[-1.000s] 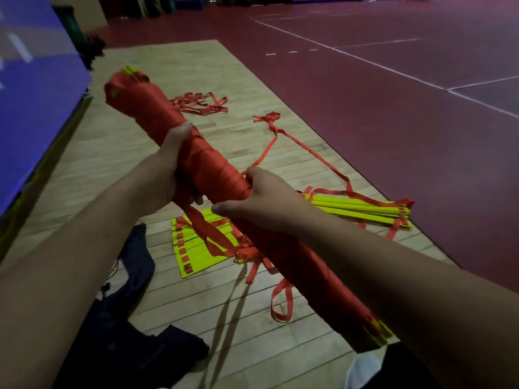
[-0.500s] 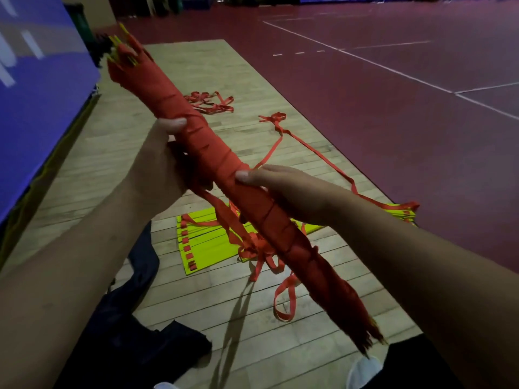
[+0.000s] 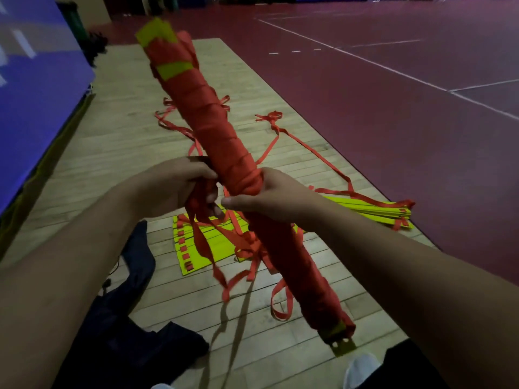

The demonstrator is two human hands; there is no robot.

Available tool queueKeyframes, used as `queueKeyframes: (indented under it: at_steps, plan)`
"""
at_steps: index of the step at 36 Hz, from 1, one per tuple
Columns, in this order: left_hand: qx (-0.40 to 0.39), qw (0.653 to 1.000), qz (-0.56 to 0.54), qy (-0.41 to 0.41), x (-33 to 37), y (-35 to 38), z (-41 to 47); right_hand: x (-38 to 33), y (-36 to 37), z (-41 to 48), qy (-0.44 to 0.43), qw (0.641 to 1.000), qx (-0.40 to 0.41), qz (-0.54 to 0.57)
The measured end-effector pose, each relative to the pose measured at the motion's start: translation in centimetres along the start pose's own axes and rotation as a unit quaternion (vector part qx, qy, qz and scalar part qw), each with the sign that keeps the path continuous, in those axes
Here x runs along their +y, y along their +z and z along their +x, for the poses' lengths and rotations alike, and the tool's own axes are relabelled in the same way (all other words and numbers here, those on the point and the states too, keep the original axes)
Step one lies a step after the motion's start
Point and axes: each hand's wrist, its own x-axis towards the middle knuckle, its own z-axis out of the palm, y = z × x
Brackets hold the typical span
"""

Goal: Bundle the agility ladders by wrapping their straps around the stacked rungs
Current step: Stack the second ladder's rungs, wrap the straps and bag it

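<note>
1. The left hand (image 3: 179,189) grips a bunch of loose strap (image 3: 202,242). The right hand (image 3: 266,199) curls round the middle of the wrapped bundle (image 3: 224,141), held slanted in the air.
2. If that left grip slackens, I reckon the last turns loosen.
3. The dangling tails could snag the unwrapped ladder (image 3: 191,248) lying below.

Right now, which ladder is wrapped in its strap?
The orange bundle in the left hand and right hand; the fanned stack and right stack lie unwrapped.

Bare forearms (image 3: 84,262), white shoe (image 3: 362,370), dark trouser leg (image 3: 410,366)
</note>
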Motion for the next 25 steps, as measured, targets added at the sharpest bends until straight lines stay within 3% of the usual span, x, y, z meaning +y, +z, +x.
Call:
queueKeyframes:
  at_steps: [5, 8, 10, 12, 15, 18, 22, 23, 25]
  plan:
    - [-0.032, 0.998, -0.025, -0.04, -0.4, 1.5, 0.0, -0.3, 1.0, -0.4, 0.035, 0.983, 0.079, -0.159]
    - [0.071, 0.997, -0.003, -0.038, -1.4, 2.5, 0.6, -0.7, 1.3, -1.2, 0.02, 0.971, 0.076, -0.225]
    - [0.154, 0.987, -0.039, -0.006, -1.7, 3.0, 1.2, -1.0, 0.9, -1.5, -0.003, 0.976, 0.053, -0.209]
    - [0.179, 0.979, -0.092, 0.021, -1.2, 2.7, 1.3, -1.3, 0.3, -1.8, -0.032, 0.989, 0.03, -0.139]
    - [0.141, 0.973, -0.161, 0.08, -0.3, 1.5, 1.0, -1.7, -0.6, -1.8, -0.044, 0.997, 0.013, 0.061]
    - [0.099, 0.964, -0.201, 0.14, 0.0, 0.9, 0.6, -1.4, -0.3, -1.5, 0.005, 0.963, -0.049, 0.265]
    - [0.111, 0.961, -0.204, 0.15, -0.1, 0.3, 0.6, -1.1, 1.3, -2.5, 0.134, 0.89, -0.24, 0.363]
    - [0.106, 0.964, -0.198, 0.143, -0.1, 0.1, 0.6, -1.2, 1.6, -2.8, 0.143, 0.872, -0.261, 0.389]
    - [0.09, 0.972, -0.176, 0.127, -0.3, -0.5, 0.5, -1.5, 1.8, -2.7, 0.142, 0.878, -0.225, 0.398]
